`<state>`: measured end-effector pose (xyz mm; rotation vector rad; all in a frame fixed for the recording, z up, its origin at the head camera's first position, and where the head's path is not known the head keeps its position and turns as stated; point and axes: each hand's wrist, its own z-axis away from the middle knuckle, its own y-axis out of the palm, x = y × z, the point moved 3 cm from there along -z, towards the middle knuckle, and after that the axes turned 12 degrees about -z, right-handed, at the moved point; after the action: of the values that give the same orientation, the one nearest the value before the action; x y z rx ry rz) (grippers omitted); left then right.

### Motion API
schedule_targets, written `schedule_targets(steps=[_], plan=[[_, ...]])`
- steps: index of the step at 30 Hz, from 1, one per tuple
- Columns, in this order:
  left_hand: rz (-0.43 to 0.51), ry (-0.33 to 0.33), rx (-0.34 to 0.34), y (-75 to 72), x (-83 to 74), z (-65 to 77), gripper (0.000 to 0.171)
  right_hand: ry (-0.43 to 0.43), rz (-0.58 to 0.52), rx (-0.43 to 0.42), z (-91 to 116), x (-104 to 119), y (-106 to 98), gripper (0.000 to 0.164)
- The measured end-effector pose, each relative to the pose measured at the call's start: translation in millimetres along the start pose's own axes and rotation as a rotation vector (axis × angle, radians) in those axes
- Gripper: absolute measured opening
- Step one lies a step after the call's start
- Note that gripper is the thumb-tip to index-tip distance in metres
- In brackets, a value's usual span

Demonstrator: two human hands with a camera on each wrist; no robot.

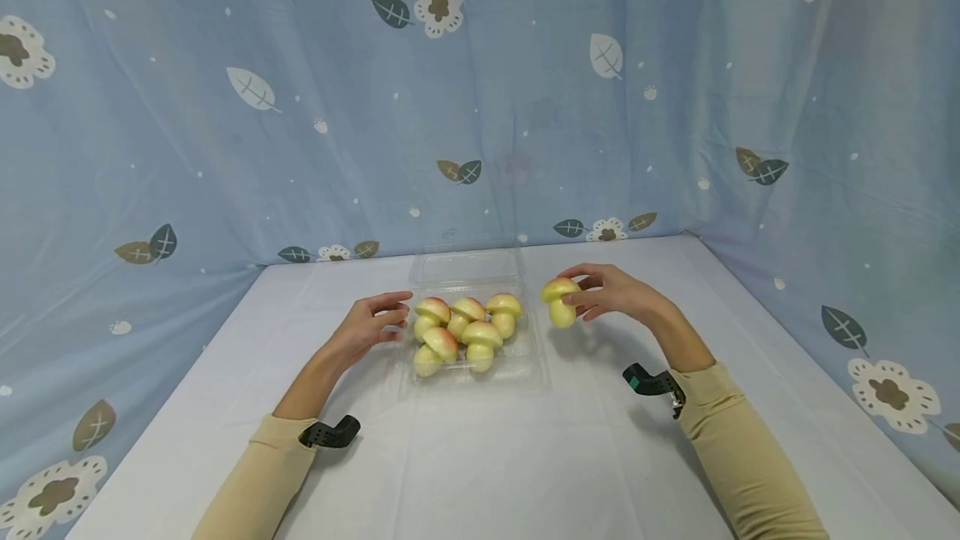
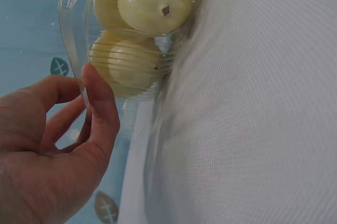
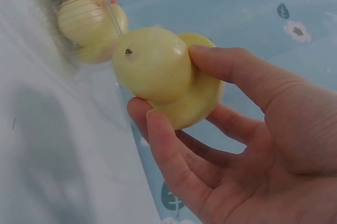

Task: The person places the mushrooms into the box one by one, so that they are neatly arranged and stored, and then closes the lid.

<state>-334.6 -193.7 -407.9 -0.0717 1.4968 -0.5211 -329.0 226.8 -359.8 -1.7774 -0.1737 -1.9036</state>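
Observation:
My right hand holds a mushroom-shaped fruit in the air, to the right of a clear plastic clamshell box. It is yellow-green with a reddish blush on its cap. In the right wrist view, thumb and fingers curl round the fruit, and a small dark spot marks its round end. My left hand is at the box's left side, pinching the rim between thumb and fingers in the left wrist view. Several similar mushroom-shaped fruits lie inside the box in two rows.
The clear lid stands open at the back of the box. A white cloth covers the table. Blue curtains with leaf and flower prints enclose its back and sides.

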Motion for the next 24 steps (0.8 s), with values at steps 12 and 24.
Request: schedule_targets(steps=[12, 24], plan=[[-0.013, 0.005, 0.009, -2.6, -2.7, -0.6, 0.050, -0.032, 0.005, 0.000, -1.1, 4.4, -0.9, 0.056], [-0.005, 0.008, 0.011, -1.3, 1.4, -1.6, 0.051, -0.032, 0.015, -0.001, -4.6, 16.8, 9.9, 0.058]])
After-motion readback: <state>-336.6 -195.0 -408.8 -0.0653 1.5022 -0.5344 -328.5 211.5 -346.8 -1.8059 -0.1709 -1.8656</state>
